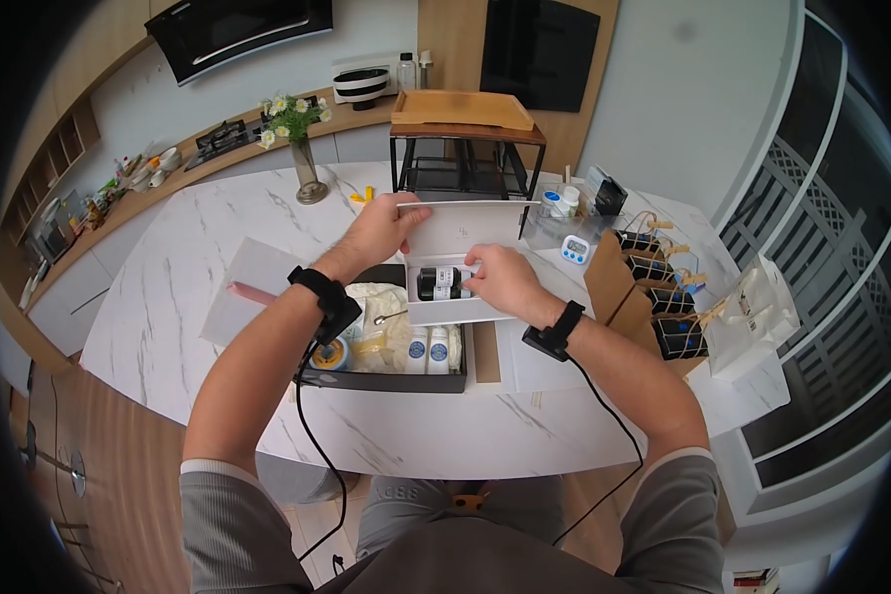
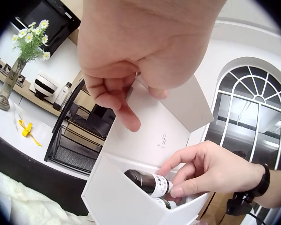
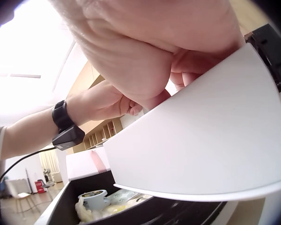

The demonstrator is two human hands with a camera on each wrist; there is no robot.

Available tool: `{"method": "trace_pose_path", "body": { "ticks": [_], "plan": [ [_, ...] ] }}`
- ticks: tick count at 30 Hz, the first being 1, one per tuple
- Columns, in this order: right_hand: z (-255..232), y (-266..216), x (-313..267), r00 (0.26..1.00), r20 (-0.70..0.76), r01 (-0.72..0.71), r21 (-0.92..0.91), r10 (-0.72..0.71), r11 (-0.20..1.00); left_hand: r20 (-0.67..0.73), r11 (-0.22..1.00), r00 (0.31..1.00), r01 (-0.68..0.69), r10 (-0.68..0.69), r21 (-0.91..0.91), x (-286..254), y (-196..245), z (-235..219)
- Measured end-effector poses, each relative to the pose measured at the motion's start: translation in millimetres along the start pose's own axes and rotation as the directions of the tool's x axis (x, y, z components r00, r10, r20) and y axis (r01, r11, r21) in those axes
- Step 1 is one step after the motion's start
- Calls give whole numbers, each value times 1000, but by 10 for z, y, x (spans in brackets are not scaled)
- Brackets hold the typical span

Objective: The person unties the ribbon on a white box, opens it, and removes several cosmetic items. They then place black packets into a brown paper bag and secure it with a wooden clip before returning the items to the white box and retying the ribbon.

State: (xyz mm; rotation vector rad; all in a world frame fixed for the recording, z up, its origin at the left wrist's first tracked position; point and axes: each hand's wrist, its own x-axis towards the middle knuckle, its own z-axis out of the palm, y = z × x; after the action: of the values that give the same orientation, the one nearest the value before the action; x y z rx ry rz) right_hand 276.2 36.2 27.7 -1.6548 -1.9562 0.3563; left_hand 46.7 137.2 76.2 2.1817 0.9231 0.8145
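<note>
A white box [image 1: 436, 313] with its lid [image 1: 465, 230] raised stands at the back edge of a black box [image 1: 396, 382]. My left hand [image 1: 381, 233] grips the lid's upper left corner, thumb in front. Inside the white box lie dark bottles with white labels; the left wrist view shows one bottle [image 2: 145, 182] tilted above another. My right hand [image 1: 510, 280] reaches in from the right and pinches the upper bottle near its capped end. In the right wrist view the box wall [image 3: 201, 140] hides the bottles and my right fingertips.
The black box holds cream cloth, a small spoon, a round tub [image 1: 329, 353] and two white bottles. At right are a cardboard carrier [image 1: 619, 297], a white bag [image 1: 752, 317] and a timer [image 1: 575, 249]. A flower vase [image 1: 308, 173] and wood-topped rack [image 1: 465, 129] stand behind.
</note>
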Motion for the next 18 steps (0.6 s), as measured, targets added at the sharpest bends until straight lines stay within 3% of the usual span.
{"method": "trace_pose_path", "body": {
  "ticks": [1,3,7,9,10,12,13,14,16,17,18],
  "plan": [
    [-38,-10,-50,1000,0,0,0,0,1000,0,1000,1000,0,0,0,-1,-4,-3],
    [-139,1,-194,981,-113,141,-160,-160,977,17,1000,1000,-25,26,-11,-17,-22,-1],
    [-420,14,-464,979,-181,35,-304,-94,952,55,999,998,-34,35,-29,-114,-1,-13],
    [-474,183,-559,904,-425,-104,-124,42,987,62,996,995,-80,81,-29,-194,51,-22],
    [-484,301,-570,902,-428,-112,-122,50,986,71,996,994,-82,84,-30,-223,43,-20],
    [-500,533,-553,771,-610,8,296,183,955,94,985,982,-169,167,14,-283,31,-13],
    [-561,530,-597,836,-499,9,432,231,902,103,971,973,-216,205,103,-325,79,-13],
    [-519,552,-608,832,-501,5,435,237,900,110,970,972,-219,208,103,-354,98,1],
    [-397,524,-607,924,-376,118,464,75,878,159,951,952,-282,261,129,-409,118,24],
    [-368,476,-630,922,-379,113,466,82,877,174,926,938,-331,301,180,-439,142,27],
    [-345,420,-660,969,-232,48,522,87,852,181,926,936,-333,302,178,-459,140,39]
  ]
}}
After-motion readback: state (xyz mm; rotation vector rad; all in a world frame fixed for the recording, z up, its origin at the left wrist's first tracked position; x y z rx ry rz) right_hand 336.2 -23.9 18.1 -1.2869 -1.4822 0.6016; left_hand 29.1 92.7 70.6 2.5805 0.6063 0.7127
